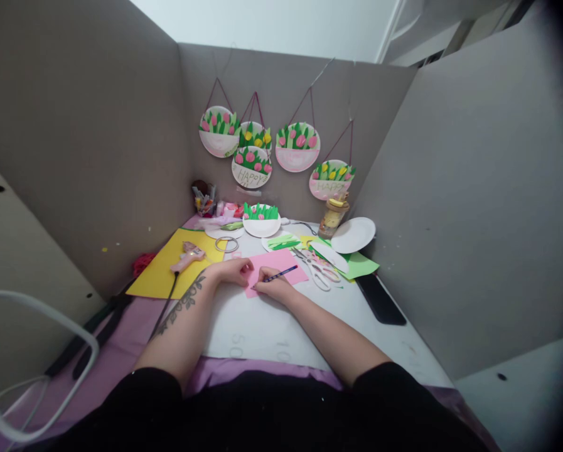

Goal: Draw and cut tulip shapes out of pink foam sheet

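A pink paper sheet lies on the white-covered table in front of me. My right hand holds a dark blue pencil, its tip down on the lower left part of the sheet. On the sheet's left edge rests my left hand, fingers bent and thumb apart from them, with nothing seen in it. A pink glue gun lies on yellow paper to the left. White-handled scissors lie just right of the pink sheet.
Behind the sheet stand a plate with paper tulips and a plate of green strips. Blank plates, a jar and a black phone are on the right. Decorated plates hang on the grey back panel.
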A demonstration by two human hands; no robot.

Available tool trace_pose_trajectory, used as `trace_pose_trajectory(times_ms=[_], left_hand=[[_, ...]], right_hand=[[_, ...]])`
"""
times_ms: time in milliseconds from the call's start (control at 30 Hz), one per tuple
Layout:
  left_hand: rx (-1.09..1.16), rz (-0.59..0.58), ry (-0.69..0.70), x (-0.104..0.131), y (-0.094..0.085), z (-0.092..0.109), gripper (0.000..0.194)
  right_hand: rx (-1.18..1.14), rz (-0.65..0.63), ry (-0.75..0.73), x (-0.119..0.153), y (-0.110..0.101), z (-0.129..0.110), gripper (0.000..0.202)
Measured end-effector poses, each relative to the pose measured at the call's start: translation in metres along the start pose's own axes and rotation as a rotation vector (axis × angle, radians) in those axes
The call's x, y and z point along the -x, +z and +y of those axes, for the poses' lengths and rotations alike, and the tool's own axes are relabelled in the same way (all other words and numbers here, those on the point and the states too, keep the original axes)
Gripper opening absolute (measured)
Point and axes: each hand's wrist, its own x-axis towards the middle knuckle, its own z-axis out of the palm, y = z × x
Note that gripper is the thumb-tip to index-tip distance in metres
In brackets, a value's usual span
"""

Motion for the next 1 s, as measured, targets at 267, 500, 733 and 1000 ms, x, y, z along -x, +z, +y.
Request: trace_pose_trajectory(times_ms=[267, 500, 733, 1000], left_hand=[[-0.010, 0.005, 0.002, -0.0006, 0.0011, -0.0021, 0.061], [-0.012, 0.010, 0.008, -0.0023, 0.0023, -0.0048, 0.062], [-0.002, 0.010, 0.001, -0.0013, 0.0019, -0.0037, 0.061], [-0.016, 0.004, 0.002, -0.0012, 0.0011, -0.0026, 0.061]], right_hand=[[-0.077, -0.017, 0.040, 0.0004, 0.0003, -0.0006, 0.019], [-0.127, 0.001, 0.056, 0.0009, 0.0009, -0.0009, 0.019], [-0.116, -0.028, 0.038, 0.0003, 0.0013, 0.0006, 0.019], [-0.121, -0.018, 0.053, 0.0018, 0.0013, -0.0022, 0.020]])
